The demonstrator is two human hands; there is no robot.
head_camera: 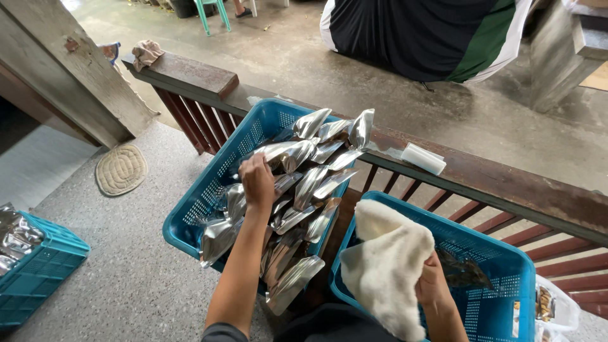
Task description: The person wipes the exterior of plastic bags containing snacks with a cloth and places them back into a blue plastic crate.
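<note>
My left hand (257, 180) reaches into a blue plastic basket (209, 190) filled with several shiny silver foil pouches (310, 183); its fingers are closed on one pouch near the basket's middle. My right hand (432, 285) grips a cream-white fluffy cloth (386, 266) over a second blue basket (500, 266) at the right. That basket holds a dark pouch (462, 272) on its bottom.
A wooden railing (506, 183) runs diagonally behind the baskets, with a small white block (423, 158) and a rag (147, 52) on it. A third blue basket (44, 266) with foil packs stands at the left. A woven mat (120, 169) lies on the floor.
</note>
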